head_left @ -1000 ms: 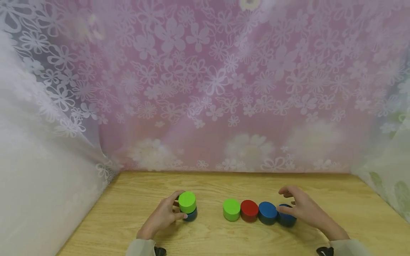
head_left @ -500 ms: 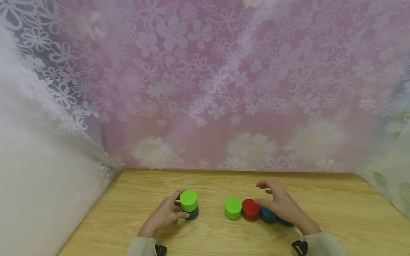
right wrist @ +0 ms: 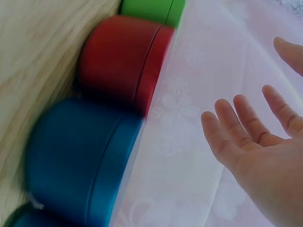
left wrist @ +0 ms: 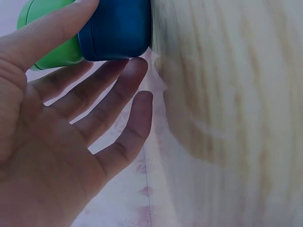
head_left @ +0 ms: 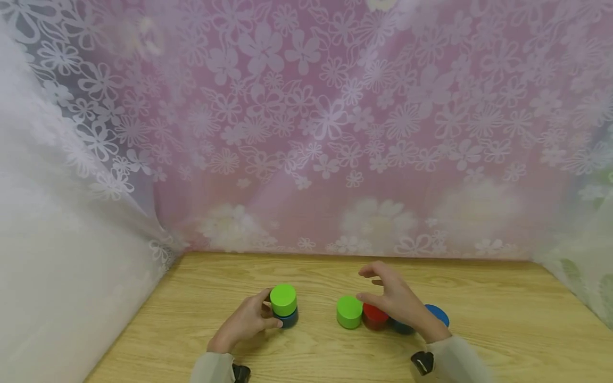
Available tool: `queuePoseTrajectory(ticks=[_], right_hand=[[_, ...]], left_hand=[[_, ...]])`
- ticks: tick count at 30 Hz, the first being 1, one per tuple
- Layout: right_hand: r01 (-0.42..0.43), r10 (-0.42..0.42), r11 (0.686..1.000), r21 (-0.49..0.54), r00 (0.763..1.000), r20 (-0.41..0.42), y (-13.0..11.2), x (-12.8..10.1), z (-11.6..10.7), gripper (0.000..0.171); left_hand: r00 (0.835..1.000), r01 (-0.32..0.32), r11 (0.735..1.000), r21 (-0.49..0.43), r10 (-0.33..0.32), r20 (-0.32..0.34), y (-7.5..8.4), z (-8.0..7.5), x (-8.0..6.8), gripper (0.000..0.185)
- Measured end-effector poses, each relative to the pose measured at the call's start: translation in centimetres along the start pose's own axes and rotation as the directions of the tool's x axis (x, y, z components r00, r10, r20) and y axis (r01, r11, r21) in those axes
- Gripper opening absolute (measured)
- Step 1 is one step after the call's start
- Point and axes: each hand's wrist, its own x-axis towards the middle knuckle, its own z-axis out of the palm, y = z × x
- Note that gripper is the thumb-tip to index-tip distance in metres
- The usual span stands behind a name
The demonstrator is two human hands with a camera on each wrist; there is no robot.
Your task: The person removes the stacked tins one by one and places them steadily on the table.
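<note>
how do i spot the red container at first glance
On the wooden table, a row of round containers stands right of the green-and-blue stack held by the left hand. The red container is next to the row's green container, partly behind the right hand in the head view. It alone is red; its other neighbour is a blue container.
</note>
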Motion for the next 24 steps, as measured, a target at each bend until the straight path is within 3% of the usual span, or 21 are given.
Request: queuePoseTrajectory(ticks=[9,19,24], right_hand=[[-0.009,0.009,0.999,0.037,1.0,0.014,-0.8,0.9,1.3,0.036],[0.057,-0.062,0.992,0.11,0.997,0.039,-1.7,1.7,2.5,0.037],[0.044,-0.053,0.989,0.14,0.997,0.058,-2.3,2.2,3.2,0.037]], left_hand=[[0.999,0.02,1.0,0.006,-0.02,0.028,0.1,-0.2,-0.1,0.064],[0.998,0.048,0.999,0.003,-0.048,0.037,0.1,-0.2,-0.3,0.052],[0.999,0.032,0.999,0.004,-0.032,0.042,0.1,-0.2,-0.4,0.049]])
